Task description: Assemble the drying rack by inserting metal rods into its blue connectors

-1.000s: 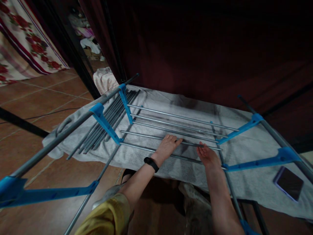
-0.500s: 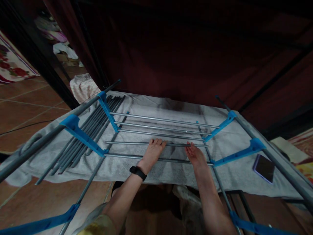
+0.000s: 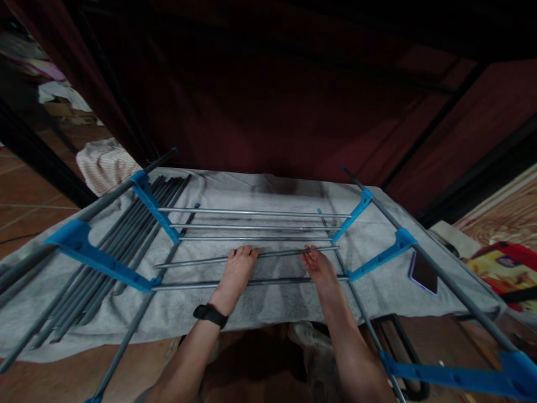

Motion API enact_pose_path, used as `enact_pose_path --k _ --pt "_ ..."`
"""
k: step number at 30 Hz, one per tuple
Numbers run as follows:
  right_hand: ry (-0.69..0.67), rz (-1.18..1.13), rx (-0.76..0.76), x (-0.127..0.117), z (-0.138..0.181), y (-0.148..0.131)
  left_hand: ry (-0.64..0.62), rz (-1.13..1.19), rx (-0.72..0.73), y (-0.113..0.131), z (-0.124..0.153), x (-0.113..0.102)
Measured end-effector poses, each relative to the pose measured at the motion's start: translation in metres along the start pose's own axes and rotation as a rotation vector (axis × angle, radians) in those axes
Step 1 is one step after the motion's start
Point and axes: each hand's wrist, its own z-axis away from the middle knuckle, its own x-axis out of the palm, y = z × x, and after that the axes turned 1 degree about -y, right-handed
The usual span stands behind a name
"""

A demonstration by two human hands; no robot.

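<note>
Head view: beside spare bars (image 3: 109, 252) on the grey cloth (image 3: 260, 305), the left hand (image 3: 235, 270) and right hand (image 3: 319, 267), fingers pressed together, clasp a thin rod (image 3: 277, 253) lying across the rack (image 3: 251, 211). It looks light, stiff and slick, best gripped near both ends.

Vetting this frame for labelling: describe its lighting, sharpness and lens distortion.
Head view, overall: dim, the top half nearly black. Head view, centre: the left hand, right hand and the rod they touch are fairly sharp, with a faint sheen on the rod. Head view, edges: the blue brackets and side rails splay from wide-angle distortion and look soft.
</note>
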Motion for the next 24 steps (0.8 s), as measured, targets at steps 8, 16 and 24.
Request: enact_pose_path --k 8,16,24 --pt "-0.004 -0.013 -0.014 -0.002 -0.003 0.003 -0.016 -0.081 -0.038 -0.011 0.004 -0.006" --pt "0.071 -0.033 0.017 -0.001 -0.005 0.003 -0.067 -0.117 -0.094 -0.021 0.007 -0.008" --pt "0.149 0.013 0.049 0.0 -0.013 0.005 -0.125 -0.112 -0.063 -0.018 0.004 -0.006"
